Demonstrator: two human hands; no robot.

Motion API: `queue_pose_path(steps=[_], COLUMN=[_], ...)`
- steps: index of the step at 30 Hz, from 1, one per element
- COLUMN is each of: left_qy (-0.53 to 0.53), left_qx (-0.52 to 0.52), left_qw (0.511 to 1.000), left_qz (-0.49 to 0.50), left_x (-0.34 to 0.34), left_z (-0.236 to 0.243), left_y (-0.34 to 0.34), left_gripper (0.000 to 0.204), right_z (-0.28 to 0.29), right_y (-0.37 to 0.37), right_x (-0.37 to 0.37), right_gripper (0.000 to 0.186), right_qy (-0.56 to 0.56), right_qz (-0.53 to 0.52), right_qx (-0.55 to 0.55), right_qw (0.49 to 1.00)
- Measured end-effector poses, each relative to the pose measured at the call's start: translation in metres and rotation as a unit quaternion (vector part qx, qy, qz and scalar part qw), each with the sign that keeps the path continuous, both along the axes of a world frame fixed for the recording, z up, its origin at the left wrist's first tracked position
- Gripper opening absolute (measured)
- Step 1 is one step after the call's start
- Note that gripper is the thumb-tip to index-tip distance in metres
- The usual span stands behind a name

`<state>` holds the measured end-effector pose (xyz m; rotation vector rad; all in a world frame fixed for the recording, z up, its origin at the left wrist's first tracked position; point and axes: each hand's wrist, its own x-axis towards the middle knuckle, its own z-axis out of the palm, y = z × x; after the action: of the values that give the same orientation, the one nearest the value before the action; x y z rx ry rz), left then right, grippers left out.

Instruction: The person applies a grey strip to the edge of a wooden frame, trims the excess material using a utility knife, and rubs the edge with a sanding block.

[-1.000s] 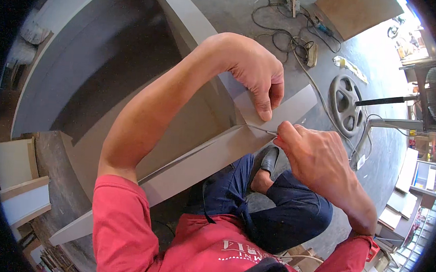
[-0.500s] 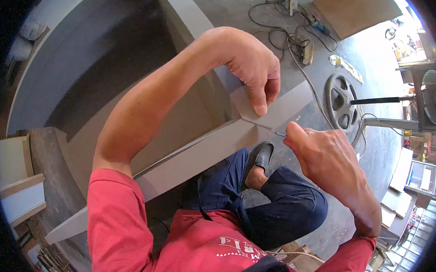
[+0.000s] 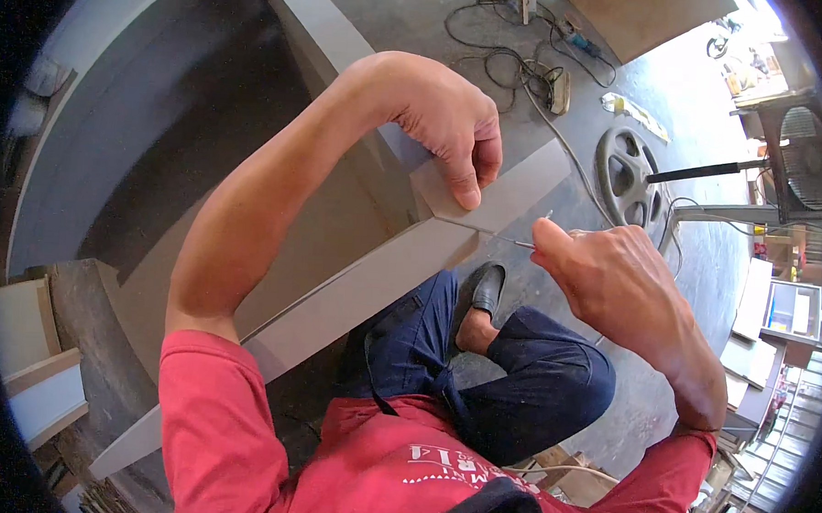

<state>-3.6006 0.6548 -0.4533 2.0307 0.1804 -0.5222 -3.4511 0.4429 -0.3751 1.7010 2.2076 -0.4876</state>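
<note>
My left hand point(image 3: 440, 116) arches over the corner of a large panel frame. Its thumb presses on a pale grey strip point(image 3: 522, 185) that juts past the corner, and its fingers curl over behind. A long pale edge board point(image 3: 349, 300) meets that strip along a slanted seam. To the right of the seam, my right hand point(image 3: 616, 279) is closed around a slim metal tool point(image 3: 519, 242), its thin shaft pointing at the joint. The handle is hidden in the fist, so I cannot tell its exact kind.
Inside the frame lies a broad dark panel point(image 3: 161, 108). On the floor beyond are tangled cables point(image 3: 502, 63), a blue-green power tool point(image 3: 581, 42) and a brown board point(image 3: 646, 19). A fan point(image 3: 808, 159) with a round spoked base point(image 3: 624, 174) stands at right.
My right hand has drawn slightly back from the seam, so more of the tool's shaft shows. The left hand stays on the corner while the whole view shifts a little.
</note>
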Motion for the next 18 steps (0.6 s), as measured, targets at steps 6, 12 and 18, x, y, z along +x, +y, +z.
queue_pose_path(steps=[6,12,18], left_qy=[0.025,0.017,0.020], left_qx=[-0.030,-0.014,-0.008], left_qw=[0.999,0.999,1.000], left_qz=[-0.028,-0.032,-0.011], left_x=[0.004,0.005,0.004], left_z=[-0.003,0.000,0.001], left_y=[0.005,0.003,0.002], left_gripper=[0.034,0.032,0.033], right_z=[0.001,0.003,-0.004], right_y=[-0.006,-0.021,-0.007], right_x=[0.003,0.024,0.000], right_gripper=[0.014,0.021,0.018], right_qy=[-0.013,-0.066,0.069], right_qz=[-0.007,-0.004,-0.026], right_qx=[0.013,0.037,0.137], right_qw=[1.000,0.997,0.988])
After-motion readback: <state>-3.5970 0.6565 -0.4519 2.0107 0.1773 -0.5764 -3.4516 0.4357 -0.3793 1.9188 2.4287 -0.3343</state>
